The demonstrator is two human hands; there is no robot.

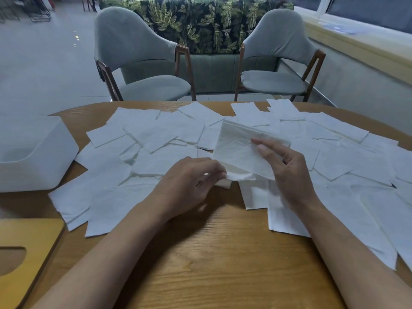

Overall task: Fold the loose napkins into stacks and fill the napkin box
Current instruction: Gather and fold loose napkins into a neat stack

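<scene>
- The half-folded napkin is raised a little above the pile, just right of the frame's middle, tilted with its far edge higher than its near edge.
- The left hand pinches the napkin's near-left corner between curled fingers and thumb.
- The right hand lies on the napkin's right end, index finger and thumb stretched out over the top of the paper. The other fingers are bent, and I cannot tell whether they grip the sheet from below.
- Loose napkins lie flat and overlapping across the middle and right of the wooden counter, reaching its far edge and running off the frame's right side.
- The white napkin box stands open at the left of the frame, with a few sheets touching its near corner.
- A wooden lid with an oval slot lies flat in the lower left corner.
- Two grey chairs stand beyond the counter in the upper frame, and a leaf-patterned sofa is behind them.
</scene>
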